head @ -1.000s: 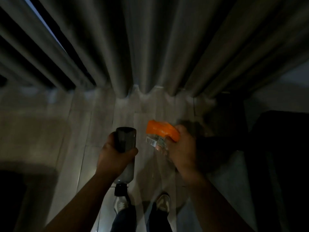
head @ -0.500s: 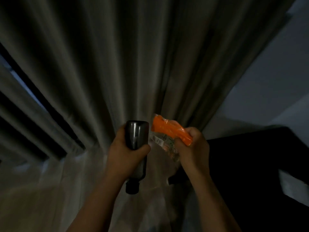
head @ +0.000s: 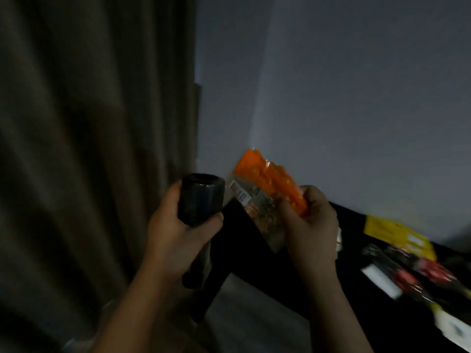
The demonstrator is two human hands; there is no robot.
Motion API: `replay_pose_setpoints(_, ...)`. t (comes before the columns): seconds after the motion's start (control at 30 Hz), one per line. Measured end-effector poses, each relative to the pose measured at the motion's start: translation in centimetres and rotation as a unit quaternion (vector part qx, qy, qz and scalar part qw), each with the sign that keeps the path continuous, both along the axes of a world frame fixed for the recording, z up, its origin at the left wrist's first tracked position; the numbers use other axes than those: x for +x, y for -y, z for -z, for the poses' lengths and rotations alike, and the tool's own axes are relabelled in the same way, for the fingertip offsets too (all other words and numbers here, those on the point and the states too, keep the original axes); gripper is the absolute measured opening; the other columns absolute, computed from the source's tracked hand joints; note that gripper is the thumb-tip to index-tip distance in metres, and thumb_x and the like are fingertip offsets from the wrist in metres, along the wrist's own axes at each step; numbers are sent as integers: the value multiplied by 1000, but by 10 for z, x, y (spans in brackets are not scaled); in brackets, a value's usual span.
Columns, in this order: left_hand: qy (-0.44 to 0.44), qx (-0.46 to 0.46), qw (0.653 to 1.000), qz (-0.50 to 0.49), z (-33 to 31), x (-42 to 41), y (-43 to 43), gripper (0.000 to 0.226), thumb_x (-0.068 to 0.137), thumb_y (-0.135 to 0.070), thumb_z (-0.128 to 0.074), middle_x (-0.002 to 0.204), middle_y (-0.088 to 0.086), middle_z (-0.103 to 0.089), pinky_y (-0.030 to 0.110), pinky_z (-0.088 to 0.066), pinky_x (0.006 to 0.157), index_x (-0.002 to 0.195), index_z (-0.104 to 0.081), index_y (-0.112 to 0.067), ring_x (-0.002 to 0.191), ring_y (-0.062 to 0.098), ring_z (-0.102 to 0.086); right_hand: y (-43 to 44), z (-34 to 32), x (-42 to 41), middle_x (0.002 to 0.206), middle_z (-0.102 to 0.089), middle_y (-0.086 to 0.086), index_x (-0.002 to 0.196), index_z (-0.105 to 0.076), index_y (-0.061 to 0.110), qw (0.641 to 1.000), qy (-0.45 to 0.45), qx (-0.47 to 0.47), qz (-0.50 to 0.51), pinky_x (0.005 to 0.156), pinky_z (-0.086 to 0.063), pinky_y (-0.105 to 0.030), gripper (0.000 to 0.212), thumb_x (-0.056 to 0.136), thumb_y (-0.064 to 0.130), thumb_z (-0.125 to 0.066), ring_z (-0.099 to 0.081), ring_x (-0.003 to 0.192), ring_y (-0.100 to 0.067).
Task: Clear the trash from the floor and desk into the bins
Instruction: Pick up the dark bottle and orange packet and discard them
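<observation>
At frame centre the left hand (head: 178, 238) grips a dark bottle (head: 200, 200), seemingly upside down. The right hand (head: 309, 225) pinches an orange wrapper (head: 270, 184) above the black bench (head: 356, 289).

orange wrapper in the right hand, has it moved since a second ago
Yes. The orange wrapper, held by the right hand, rose from below the curtain hem to right of its edge, near the desk.

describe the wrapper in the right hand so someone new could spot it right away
Start at the pale wall right of the curtain, then drop to the hands before the dark desk. The right hand grips a crinkled wrapper. Its bright orange top edge and white label set it apart from the dark bottle in the left hand.
</observation>
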State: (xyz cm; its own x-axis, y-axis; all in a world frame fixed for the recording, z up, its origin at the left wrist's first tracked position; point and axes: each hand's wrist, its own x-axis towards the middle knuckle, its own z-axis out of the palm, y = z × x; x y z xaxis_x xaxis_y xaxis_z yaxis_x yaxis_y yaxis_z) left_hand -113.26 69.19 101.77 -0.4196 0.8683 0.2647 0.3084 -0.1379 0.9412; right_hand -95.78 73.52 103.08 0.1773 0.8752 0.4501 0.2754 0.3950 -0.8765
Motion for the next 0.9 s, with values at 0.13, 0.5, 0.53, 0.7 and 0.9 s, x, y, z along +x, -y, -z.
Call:
replay_pose_setpoints(0.13, 47, 14, 993, 108, -19, 64, -13, 51, 55, -35, -81, 93, -14, -65, 27, -52, 70, 97, -53, -46, 86, 3, -64, 28, -24, 70, 63, -58, 0, 74, -57, 16, 994, 9, 29, 107, 50, -41, -16, 14, 85, 15, -65, -51, 54, -3)
replay_pose_setpoints(0.5, 46, 66, 937, 341, -59, 274, 20, 49, 42, -47, -69, 86, -20, -64, 10, -44, 56, 88, -51, -49, 77, -7, -61, 152, -52, 268, 61, -60, 6, 76, -59, 13, 942, -31, 74, 326, 52, -43, -11, 12, 86, 18, -65, -53, 54, 0)
replay_pose_setpoints(0.53, 45, 76, 929, 358, -61, 298, 28, 48, 42, -49, -67, 85, -22, -65, 8, -44, 55, 87, -51, -48, 76, -6, -62, 166, -54, 288, 61, -58, 6, 76, -60, 12, 936, -28, 81, 342, 51, -41, -10, 12, 86, 17, -65, -51, 53, 1)
replay_pose_setpoints(0.7, 53, 104, 897, 427, -70, 411, 85, 46, 47, -43, -69, 84, -17, -65, 11, -45, 51, 89, -53, -42, 74, -2, -62, 239, -56, 389, 69, -64, -4, 76, -60, 17, 905, -11, 86, 417, 59, -50, -33, 16, 84, 30, -65, -60, 63, -16)
replay_pose_setpoints(0.9, 73, 110, 859, 494, -68, 548, 152, 49, 47, -39, -69, 87, -15, -66, 21, -49, 60, 95, -57, -38, 75, 1, -63, 335, -57, 497, 68, -61, -4, 74, -59, 15, 858, 5, 90, 506, 60, -50, -35, 17, 85, 25, -67, -59, 64, -20)
